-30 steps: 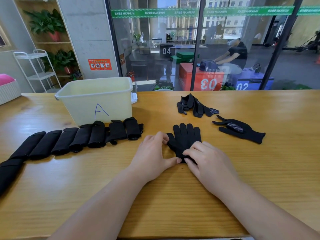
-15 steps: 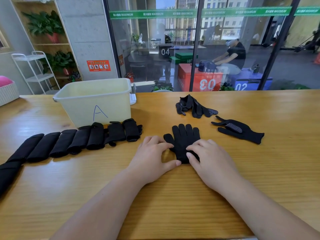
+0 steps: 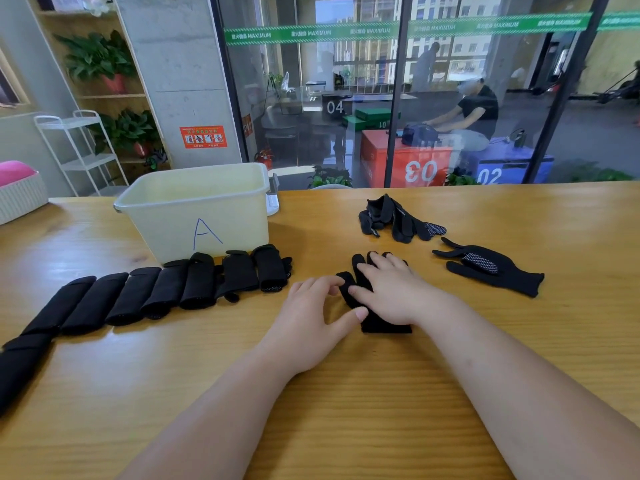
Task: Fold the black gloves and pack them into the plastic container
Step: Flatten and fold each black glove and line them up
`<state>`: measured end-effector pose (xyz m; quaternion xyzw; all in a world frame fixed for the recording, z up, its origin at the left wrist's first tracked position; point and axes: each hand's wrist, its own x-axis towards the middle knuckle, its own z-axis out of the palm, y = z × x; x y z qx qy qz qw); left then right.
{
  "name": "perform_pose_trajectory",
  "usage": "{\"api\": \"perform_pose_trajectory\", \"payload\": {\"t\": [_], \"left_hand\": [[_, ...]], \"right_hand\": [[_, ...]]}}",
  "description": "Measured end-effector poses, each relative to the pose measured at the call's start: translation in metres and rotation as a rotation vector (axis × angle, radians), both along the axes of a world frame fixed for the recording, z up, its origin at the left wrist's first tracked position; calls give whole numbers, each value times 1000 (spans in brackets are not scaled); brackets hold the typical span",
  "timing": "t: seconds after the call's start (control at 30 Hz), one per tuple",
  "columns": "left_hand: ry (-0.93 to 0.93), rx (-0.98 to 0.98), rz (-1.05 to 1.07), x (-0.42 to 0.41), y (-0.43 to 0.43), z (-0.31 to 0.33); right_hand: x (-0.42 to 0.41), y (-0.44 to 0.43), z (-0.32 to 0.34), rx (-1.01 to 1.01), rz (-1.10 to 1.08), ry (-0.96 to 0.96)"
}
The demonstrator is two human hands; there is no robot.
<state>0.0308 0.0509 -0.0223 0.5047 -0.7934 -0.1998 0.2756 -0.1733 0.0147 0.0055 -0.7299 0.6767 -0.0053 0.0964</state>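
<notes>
A black glove [image 3: 375,323] lies flat on the wooden table [image 3: 346,393], fingers pointing away from me. My right hand [image 3: 391,292] lies flat on top of it, pressing it down and hiding most of it. My left hand [image 3: 308,320] rests just left of the glove, its fingertips touching the glove's thumb side and its thumb at the cuff edge. A cream plastic container [image 3: 197,216] marked "A" stands at the back left. A row of several folded black gloves [image 3: 166,289] lies in front of it.
One loose black glove [image 3: 491,268] lies to the right and a small heap of black gloves [image 3: 398,221] lies behind it. A white basket [image 3: 20,199] sits at the far left edge. A glass wall runs behind the table.
My right hand has slid forward from the glove's cuff onto its palm and fingers, flattening it. My left hand stays beside the glove.
</notes>
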Motion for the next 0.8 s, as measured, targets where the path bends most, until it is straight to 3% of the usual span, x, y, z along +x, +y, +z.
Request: {"api": "perform_pose_trajectory", "payload": {"t": [0.1, 0.23, 0.43, 0.67, 0.8], "left_hand": [[84, -12, 75, -1, -5, 3], [139, -4, 124, 3, -8, 4], [102, -28, 119, 6, -7, 2], [69, -64, 109, 2, -7, 2], [29, -91, 87, -1, -5, 1]], "right_hand": [[16, -7, -7, -77, -54, 31], [21, -21, -24, -24, -83, 62], [16, -33, -17, 30, -71, 87], [18, 12, -24, 6, 17, 67], [9, 26, -16, -32, 42, -88]]}}
